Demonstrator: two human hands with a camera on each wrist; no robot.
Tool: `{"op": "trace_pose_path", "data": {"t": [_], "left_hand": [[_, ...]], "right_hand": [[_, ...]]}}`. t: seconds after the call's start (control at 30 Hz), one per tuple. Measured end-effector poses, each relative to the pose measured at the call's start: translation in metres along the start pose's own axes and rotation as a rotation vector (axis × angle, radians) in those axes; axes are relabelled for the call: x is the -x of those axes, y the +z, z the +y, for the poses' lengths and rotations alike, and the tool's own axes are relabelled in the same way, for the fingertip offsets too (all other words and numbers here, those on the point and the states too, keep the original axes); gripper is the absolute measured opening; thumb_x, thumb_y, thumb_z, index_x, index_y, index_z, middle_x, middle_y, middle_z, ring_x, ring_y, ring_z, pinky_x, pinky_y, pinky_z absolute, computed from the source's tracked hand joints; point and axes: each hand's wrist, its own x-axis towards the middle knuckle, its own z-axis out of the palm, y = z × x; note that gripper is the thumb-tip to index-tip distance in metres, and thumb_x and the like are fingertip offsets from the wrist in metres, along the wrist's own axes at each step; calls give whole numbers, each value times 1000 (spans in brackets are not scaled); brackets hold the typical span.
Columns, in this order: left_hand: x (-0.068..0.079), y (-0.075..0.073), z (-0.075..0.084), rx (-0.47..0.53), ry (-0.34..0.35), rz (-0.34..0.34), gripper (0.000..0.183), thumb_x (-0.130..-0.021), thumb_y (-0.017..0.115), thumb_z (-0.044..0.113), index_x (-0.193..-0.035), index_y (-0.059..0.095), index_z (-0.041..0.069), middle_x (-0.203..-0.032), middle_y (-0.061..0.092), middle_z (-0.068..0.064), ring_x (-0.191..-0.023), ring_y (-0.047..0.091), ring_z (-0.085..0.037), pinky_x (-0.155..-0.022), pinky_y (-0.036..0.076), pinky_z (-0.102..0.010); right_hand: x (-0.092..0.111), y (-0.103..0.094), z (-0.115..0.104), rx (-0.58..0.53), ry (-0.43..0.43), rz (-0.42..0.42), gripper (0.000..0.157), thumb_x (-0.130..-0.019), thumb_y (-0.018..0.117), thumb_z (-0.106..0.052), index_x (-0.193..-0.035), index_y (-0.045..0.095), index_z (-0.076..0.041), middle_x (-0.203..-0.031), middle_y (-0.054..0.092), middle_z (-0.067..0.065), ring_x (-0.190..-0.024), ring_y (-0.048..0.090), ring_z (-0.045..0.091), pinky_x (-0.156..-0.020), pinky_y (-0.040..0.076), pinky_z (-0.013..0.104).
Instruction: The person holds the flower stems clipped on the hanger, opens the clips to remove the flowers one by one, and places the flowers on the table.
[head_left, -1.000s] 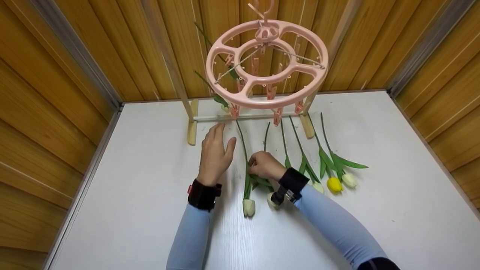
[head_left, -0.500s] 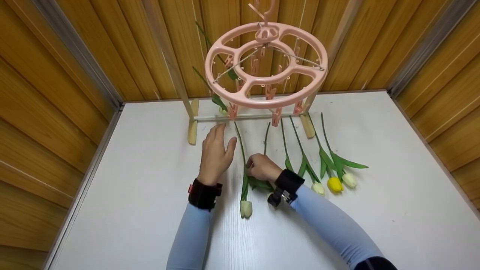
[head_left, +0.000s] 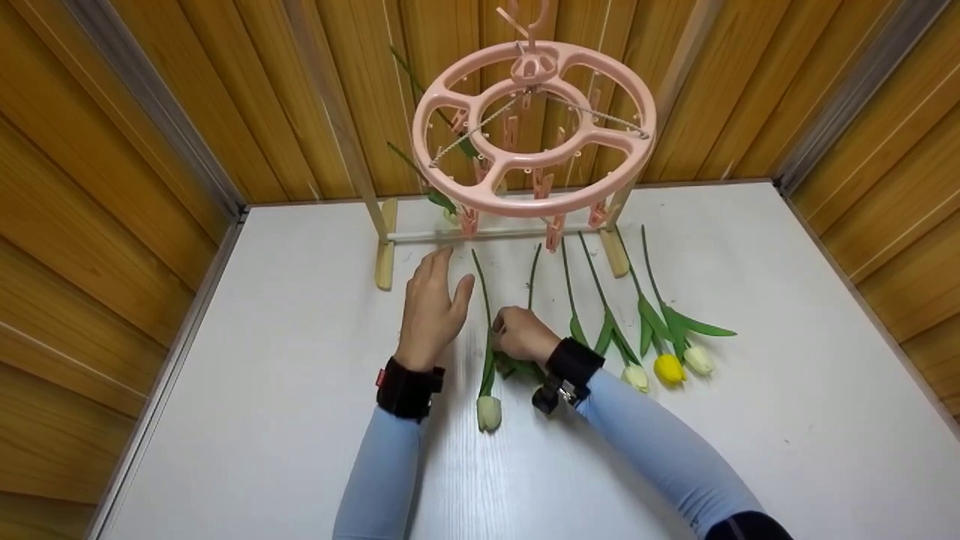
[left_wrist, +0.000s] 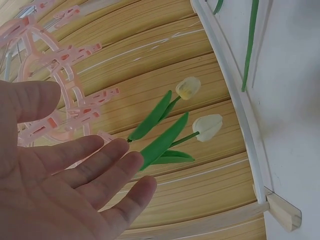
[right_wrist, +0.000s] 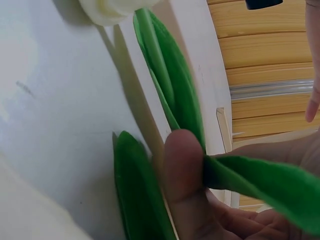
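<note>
My right hand [head_left: 523, 334] pinches the stem and leaves of a white tulip [head_left: 489, 414], its bloom pointing toward me and the stem running away up the table. In the right wrist view the thumb [right_wrist: 185, 170] presses on the green leaves [right_wrist: 172, 75]. A second white tulip lies partly hidden under my right hand and wrist, its stem [head_left: 532, 277] showing beyond the fingers. My left hand [head_left: 435, 311] is held beside the pinched tulip, fingers extended and thumb apart, with nothing in it. In the left wrist view its palm [left_wrist: 65, 185] faces the camera.
A round pink clip hanger [head_left: 517, 202] hangs above the back of the table on a wooden stand [head_left: 384, 262]. Two tulips [left_wrist: 207, 127] hang upside down at its left side. More tulips, one a yellow tulip [head_left: 670, 369], lie in a row at right.
My right hand has shifted slightly left with the white tulip, whose bloom has moved left and a little away from me. My left hand has stayed almost still.
</note>
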Motion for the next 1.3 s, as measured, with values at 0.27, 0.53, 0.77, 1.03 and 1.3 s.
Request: {"op": "trace_pose_path", "data": {"t": [0.27, 0.53, 0.77, 1.03, 1.3], "left_hand": [[0, -1, 0, 10, -4, -5, 47, -101, 66, 16, -139, 55, -10, -136, 59, -28, -128, 57, -43, -107, 45, -56], [0, -1, 0, 19, 2, 8, 47, -100, 67, 14, -139, 55, -10, -136, 59, -29, -127, 57, -43, -107, 45, -55], [0, -3, 0, 15, -1, 12, 47, -100, 67, 14, -138, 56, -10, -135, 60, -29, -126, 58, -44, -105, 46, -57], [-2, -4, 0, 14, -13, 6, 46, -100, 66, 15, -138, 56, -10, -135, 60, -29, -127, 57, -44, -107, 45, -56], [-2, -7, 0, 24, -44, -9, 48, -101, 65, 16, -139, 55, -10, -136, 59, -29, -129, 56, -43, -108, 43, -57]], "right_hand": [[0, 0, 0, 18, -8, 0, 19, -92, 61, -2, -109, 64, 3, -106, 69, 19, -93, 64, 30, -82, 54, 43], [0, -1, 2, 43, -22, 5, 12, -89, 66, -4, -101, 67, -2, -98, 69, 14, -84, 63, 24, -73, 52, 37], [4, -9, 1, 67, -15, -16, 14, -94, 69, -12, -103, 69, -2, -101, 69, 14, -86, 64, 26, -76, 53, 39], [14, -21, 4, 100, -98, 2, 17, -93, 70, -17, -97, 72, -1, -93, 71, 11, -78, 63, 22, -71, 51, 35], [25, -36, 7, -13, -98, -71, 17, -97, 64, -16, -102, 71, -1, -83, 72, 13, -66, 69, 28, -59, 52, 29]]}}
